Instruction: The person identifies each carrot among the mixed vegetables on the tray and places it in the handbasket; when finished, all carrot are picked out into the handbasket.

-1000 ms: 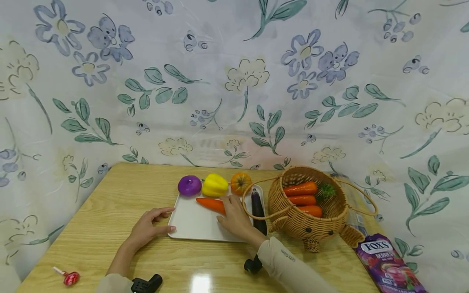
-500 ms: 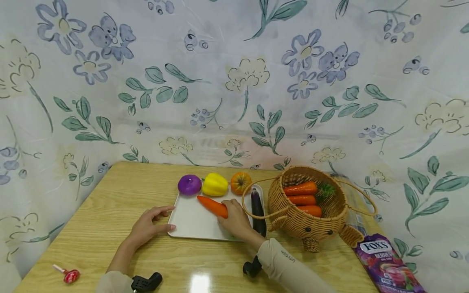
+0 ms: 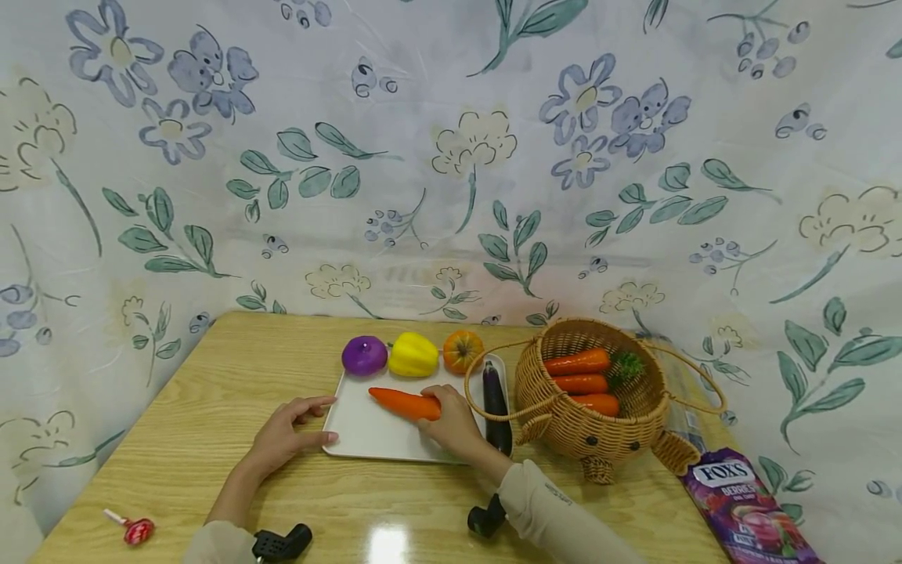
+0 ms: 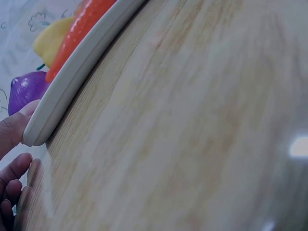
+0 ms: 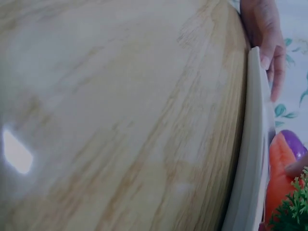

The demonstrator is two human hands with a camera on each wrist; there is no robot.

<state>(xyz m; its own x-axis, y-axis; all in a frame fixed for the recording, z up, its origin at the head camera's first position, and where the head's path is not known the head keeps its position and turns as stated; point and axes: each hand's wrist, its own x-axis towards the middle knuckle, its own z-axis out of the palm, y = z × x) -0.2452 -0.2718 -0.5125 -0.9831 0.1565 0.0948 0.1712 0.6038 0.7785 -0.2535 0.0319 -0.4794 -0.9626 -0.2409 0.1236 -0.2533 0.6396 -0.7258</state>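
My right hand (image 3: 454, 427) grips the thick end of an orange carrot (image 3: 403, 403) over the white tray (image 3: 369, 435); its tip points left. Green leaves (image 5: 294, 207) at the carrot's top show in the right wrist view. At the tray's left side, my left hand (image 3: 287, 431) touches the edge, thumb near the front corner and fingers spread apart. Along the tray's back lie a purple onion (image 3: 364, 356), a yellow bell pepper (image 3: 413, 355) and a small orange pumpkin (image 3: 463, 352). A dark eggplant (image 3: 496, 403) lies along the tray's right side.
Right of the tray stands a wicker basket (image 3: 564, 427) with carrots (image 3: 581, 385) inside; its looped handle reaches over the tray's right edge. A purple FOX'S candy bag (image 3: 740, 501) lies at the right. A red lollipop (image 3: 138, 531) lies at the front left.
The carrot has turned in my right hand's grip, and its tip now sits a little further left and nearer. My right hand has shifted slightly toward me. My left hand stays put.
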